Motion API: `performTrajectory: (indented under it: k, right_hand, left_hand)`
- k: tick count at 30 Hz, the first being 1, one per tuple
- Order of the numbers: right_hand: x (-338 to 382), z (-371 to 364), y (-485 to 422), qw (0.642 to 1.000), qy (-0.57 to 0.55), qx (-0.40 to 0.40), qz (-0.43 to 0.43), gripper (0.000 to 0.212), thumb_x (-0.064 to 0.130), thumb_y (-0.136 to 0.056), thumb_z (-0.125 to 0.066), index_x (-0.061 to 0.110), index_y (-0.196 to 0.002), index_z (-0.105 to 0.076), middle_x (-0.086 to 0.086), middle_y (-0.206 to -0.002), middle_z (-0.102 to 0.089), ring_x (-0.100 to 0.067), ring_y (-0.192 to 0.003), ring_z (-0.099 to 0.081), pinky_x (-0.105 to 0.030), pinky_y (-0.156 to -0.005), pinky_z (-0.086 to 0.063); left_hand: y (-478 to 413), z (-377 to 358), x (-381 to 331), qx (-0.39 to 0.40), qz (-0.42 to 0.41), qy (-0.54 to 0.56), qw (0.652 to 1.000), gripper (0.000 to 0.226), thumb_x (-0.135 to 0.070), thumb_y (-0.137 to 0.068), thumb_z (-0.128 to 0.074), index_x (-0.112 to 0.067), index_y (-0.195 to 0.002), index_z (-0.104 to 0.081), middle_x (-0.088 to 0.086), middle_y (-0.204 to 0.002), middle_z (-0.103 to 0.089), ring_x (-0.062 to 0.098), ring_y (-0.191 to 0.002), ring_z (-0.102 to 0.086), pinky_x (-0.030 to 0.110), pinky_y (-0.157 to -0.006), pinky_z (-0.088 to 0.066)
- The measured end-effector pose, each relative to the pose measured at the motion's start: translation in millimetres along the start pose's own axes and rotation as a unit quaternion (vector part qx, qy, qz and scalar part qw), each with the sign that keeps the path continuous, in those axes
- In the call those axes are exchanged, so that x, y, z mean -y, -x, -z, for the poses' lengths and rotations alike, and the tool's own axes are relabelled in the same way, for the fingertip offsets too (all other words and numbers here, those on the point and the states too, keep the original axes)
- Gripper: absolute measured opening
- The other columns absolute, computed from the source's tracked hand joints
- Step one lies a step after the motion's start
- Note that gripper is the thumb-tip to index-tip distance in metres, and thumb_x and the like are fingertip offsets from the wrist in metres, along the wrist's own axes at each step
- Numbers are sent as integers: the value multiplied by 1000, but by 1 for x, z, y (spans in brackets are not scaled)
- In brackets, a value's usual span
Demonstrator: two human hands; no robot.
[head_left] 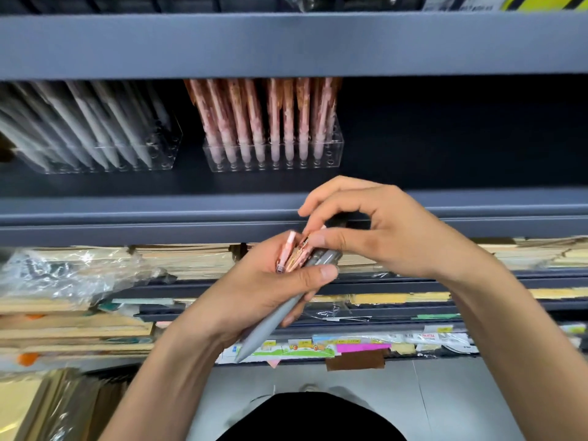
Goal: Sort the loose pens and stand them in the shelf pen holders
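The shelf [191, 208] carries two clear holders. The pink holder [334, 151] has pink pens [254, 116] standing in rows. Just left of it, the grey holder [165, 154] contains grey pens [95, 128], leaning. Below and in front of the pink holder, the left hand [254, 291] grips a bundle [296, 256] of loose pink and grey pens, with one grey pen [270, 326] pointing down. Its fingers [315, 275] are clamped round the bundle, thumb across. The right hand [391, 237] pinches the bundle's top between thumb and forefinger, its other fingers arched above.
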State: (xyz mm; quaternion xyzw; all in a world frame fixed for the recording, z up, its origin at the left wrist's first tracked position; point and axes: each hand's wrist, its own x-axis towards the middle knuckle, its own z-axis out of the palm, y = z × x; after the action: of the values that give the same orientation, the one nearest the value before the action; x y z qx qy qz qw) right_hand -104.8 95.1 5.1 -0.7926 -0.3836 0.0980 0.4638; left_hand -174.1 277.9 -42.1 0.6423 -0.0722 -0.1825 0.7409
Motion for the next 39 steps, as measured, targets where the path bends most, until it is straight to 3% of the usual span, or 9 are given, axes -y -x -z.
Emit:
performTrajectory:
  k: [4, 8, 14, 18, 22, 25, 29, 33, 39]
  right_hand:
    - [-7, 5, -1, 985, -121, -121, 8, 8, 12, -90, -62, 5, -93, -65, -10, -95, -71, -14, -89, -67, -25, -81, -52]
    - [-17, 23, -3, 904, -271, -330, -31, 8, 7, -90, -55, 12, -87, -61, -14, -81, -70, -25, -66, -69, -30, -61, -55]
    - [-24, 55, -10, 826, -179, -533, 25, 7, 4, -90, -52, 6, -91, -59, -3, -77, -68, -28, -68, -71, -36, -64, -56]
    - [-24, 59, -23, 853, -121, -506, 34, 13, 0, -93, -52, -6, -103, -58, -9, -83, -65, -23, -67, -69, -36, -66, -57]
    - [-20, 64, -38, 885, -94, -457, 6, 15, -6, -91, -50, 4, -87, -60, 6, -69, -68, -16, -63, -66, -30, -63, -54]
    - [-15, 72, -53, 890, -136, -435, -25, 17, -9, -90, -52, 5, -81, -56, -6, -71, -68, -17, -60, -64, -27, -60, -50]
    - [-15, 72, -71, 922, -44, -376, -81, 26, 11, -93, -59, 23, -70, -58, 20, -55, -65, -2, -59, -63, -20, -67, -52]
    - [-18, 64, -81, 933, -13, -348, -94, 12, 28, -91, -65, 20, -82, -62, 15, -73, -66, 2, -57, -61, -17, -72, -51]
    - [-18, 60, -93, 937, 11, -333, -104, 22, 26, -95, -58, 26, -74, -56, 14, -74, -62, 8, -56, -58, -11, -71, -47]
  left_hand:
    - [5, 3, 6, -1, 21, -14, 1000, 21, -23, -86, -72, -17, -85, -52, 7, -63, -52, 16, -42, -43, 21, -40, -39]
    - [11, 6, 10, -12, 17, 8, 1000, 15, -25, -88, -69, -28, -76, -60, 6, -63, -50, 15, -41, -41, 20, -40, -37]
    - [14, 7, 9, -37, 12, 19, 999, 21, -29, -86, -71, -15, -85, -55, 5, -64, -50, 15, -41, -40, 19, -40, -37]
    - [14, 4, 7, -36, 12, 17, 999, 25, -28, -86, -70, -11, -89, -52, 4, -63, -50, 15, -41, -40, 19, -41, -37]
    - [15, 3, 7, -33, 11, 13, 999, 25, -27, -88, -70, -11, -89, -52, 4, -63, -50, 14, -40, -41, 19, -41, -37]
    - [16, 1, 9, -28, 10, 10, 1000, 15, -26, -89, -69, -22, -79, -59, 4, -64, -50, 13, -41, -42, 19, -40, -37]
    - [17, -3, 11, -29, 16, 15, 999, 16, -31, -85, -72, -27, -74, -60, 3, -63, -50, 14, -41, -41, 19, -39, -36]
    - [20, -3, 14, -35, 23, 26, 999, 15, -30, -85, -72, -27, -77, -60, 4, -63, -50, 14, -40, -41, 19, -39, -36]
    - [18, 1, 11, -70, 22, 28, 997, 17, -28, -85, -76, -26, -74, -63, 8, -63, -53, 14, -41, -45, 20, -38, -38]
